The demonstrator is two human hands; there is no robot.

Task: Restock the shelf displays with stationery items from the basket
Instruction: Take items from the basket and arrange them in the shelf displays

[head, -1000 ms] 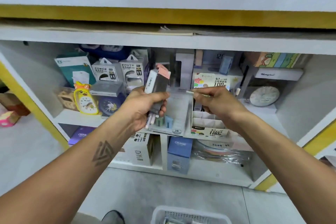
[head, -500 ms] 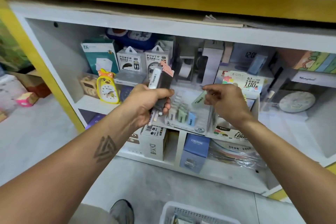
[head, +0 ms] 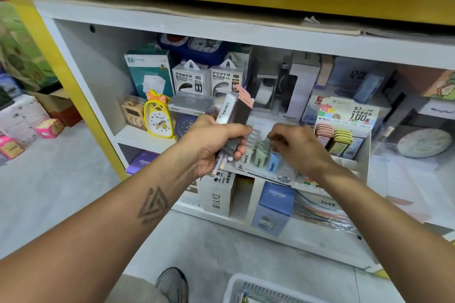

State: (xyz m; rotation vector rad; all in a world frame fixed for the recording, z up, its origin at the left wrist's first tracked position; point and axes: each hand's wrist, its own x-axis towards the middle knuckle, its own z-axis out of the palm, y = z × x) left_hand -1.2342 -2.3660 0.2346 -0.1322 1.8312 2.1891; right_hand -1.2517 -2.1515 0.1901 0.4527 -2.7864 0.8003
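Observation:
My left hand [head: 216,141] grips a bundle of slim lead-refill cases [head: 234,113], white, grey and pink, held upright in front of the shelf. My right hand [head: 294,147] reaches down into a clear display tray [head: 270,172] marked 2B, its fingers curled over the rows of green, white and blue refill cases [head: 261,155] standing there. Whether it pinches one case is hidden by the fingers. The white basket [head: 236,285] sits on the floor at the bottom edge.
A second display box [head: 344,140] with pink and yellow cases stands right of the tray. Power bank boxes [head: 188,79], a yellow duck clock [head: 157,117] and a round clock [head: 422,142] crowd the shelf. Boxes [head: 273,206] fill the lower shelf. My shoe [head: 172,283] is beside the basket.
My right hand carried a green case from in front of the shelf down into the 2B tray. The left hand kept its bundle; the view tilted down and left.

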